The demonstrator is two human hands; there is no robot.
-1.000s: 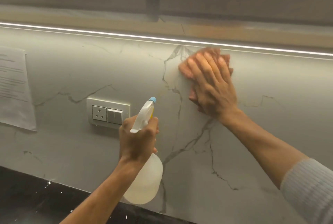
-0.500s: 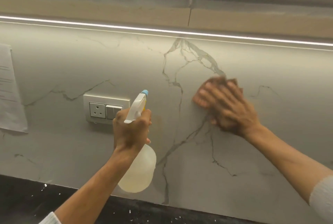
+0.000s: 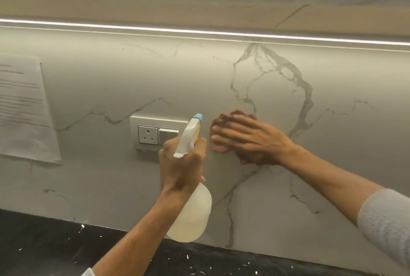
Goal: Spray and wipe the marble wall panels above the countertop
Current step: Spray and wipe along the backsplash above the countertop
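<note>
- Your left hand (image 3: 180,164) is wrapped tight round the neck of the spray bottle (image 3: 190,211), fingers curled closed on it; the bottle hangs upright in front of the marble wall panel (image 3: 111,80), its pale translucent body below your fist and just above the dark countertop (image 3: 44,244); the white trigger head rises above your knuckles and its blue nozzle tip (image 3: 198,117) points up toward the wall
- Your right hand (image 3: 250,139) lies flat against the marble, fingers spread wide and pointing left, pressing a brown cloth (image 3: 233,116) to the panel; the cloth shows above your fingertips and again below your palm, the rest hidden beneath the hand; the hand is a little blurred
- The cloth and hand sit just right of the nozzle, near it but apart; they are at mid height on the panel, below a loop of grey veining
- A socket and switch plate (image 3: 147,134) is set in the wall just left of the bottle head; your left hand covers its lower right corner
- A printed paper sheet (image 3: 24,109) hangs on the wall at far left, well apart from both hands; its text is too blurred to read
- A bright light strip (image 3: 199,31) runs along the top of the panel
- Your right forearm is bare, with a grey sleeve (image 3: 386,215) at the picture's right edge; white specks dot the countertop
</note>
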